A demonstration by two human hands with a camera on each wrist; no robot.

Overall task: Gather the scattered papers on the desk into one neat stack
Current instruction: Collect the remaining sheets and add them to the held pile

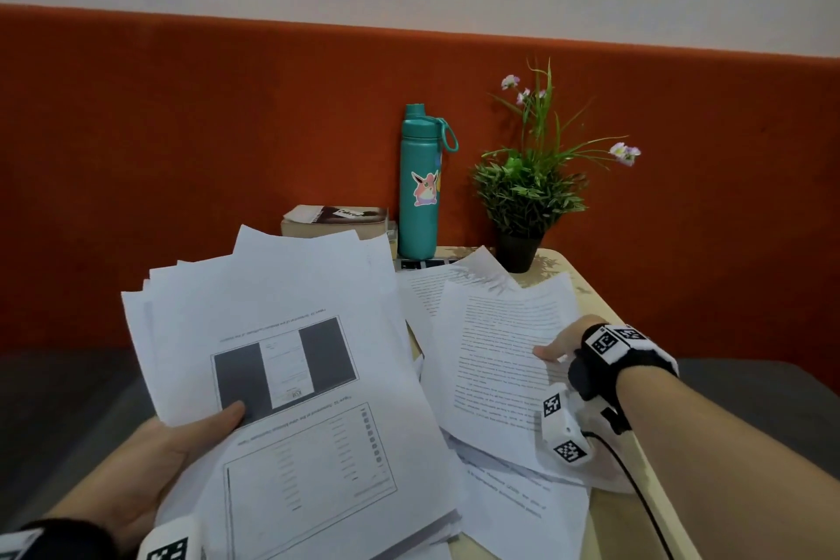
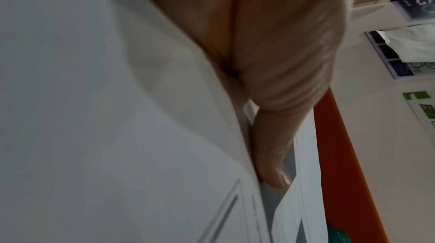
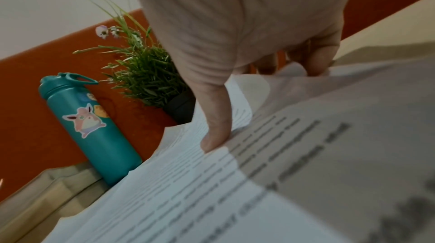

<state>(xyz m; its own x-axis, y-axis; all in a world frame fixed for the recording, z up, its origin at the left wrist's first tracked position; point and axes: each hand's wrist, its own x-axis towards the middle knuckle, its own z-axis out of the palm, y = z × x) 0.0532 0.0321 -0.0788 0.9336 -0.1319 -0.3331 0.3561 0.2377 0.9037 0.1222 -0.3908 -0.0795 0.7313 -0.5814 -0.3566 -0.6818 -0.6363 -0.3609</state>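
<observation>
Left hand [image 1: 150, 446] grips an uneven bundle of white printed sheets [image 1: 291, 359], thumb on top, raised above the left part of the pale wooden desk [image 1: 591, 286]. Further loose white text pages [image 1: 504, 359] lie overlapped on the desk to the right. Right hand [image 1: 563, 343] pinches the edge of the top page, thumb above. Recommended: lift 1 page cleanly, lay it on the bundle, then square all edges. Printed text is too blurred to read.
</observation>
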